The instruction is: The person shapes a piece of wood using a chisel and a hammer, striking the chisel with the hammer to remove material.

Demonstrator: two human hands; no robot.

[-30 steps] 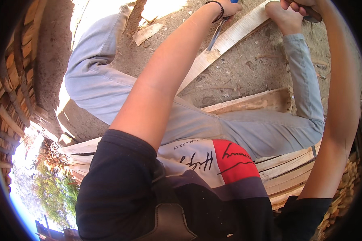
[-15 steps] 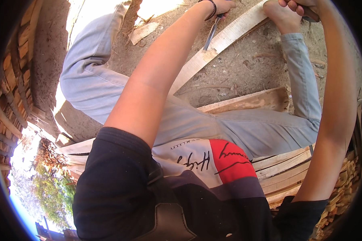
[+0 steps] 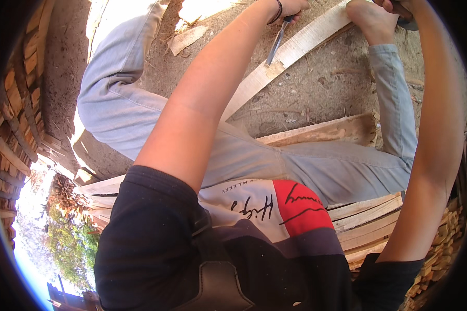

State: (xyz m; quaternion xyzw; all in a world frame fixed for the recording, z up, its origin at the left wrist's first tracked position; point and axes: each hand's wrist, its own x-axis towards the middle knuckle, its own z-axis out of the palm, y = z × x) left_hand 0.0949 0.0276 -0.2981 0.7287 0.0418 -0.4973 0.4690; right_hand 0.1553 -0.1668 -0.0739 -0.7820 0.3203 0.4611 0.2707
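Note:
My left hand (image 3: pixel 291 8) is wrapped around the dark handle of a chisel (image 3: pixel 276 45) at the top of the view. The chisel slants down, and its blade tip meets a shallow cut patch on a long pale wooden board (image 3: pixel 308 40). At the upper right, my right hand (image 3: pixel 392 5) is closed on a dark tool (image 3: pixel 409 24), partly cut off by the frame edge, so its kind is unclear. My bare foot (image 3: pixel 367 20) rests against the board's far end. The board's near end passes out of sight at my left thigh.
I sit on stacked planks (image 3: pixel 366 223), legs spread. Another rough plank (image 3: pixel 329 130) lies in front of my right thigh. Wood chips (image 3: pixel 188 40) are scattered on the dirt floor. Stacked wood pieces (image 3: pixel 15 103) stand at the left, with more cut pieces (image 3: pixel 438 254) at lower right.
My right hand and its tool have moved slightly right and up. The chisel remains on the cut patch; the whole view has shifted a little.

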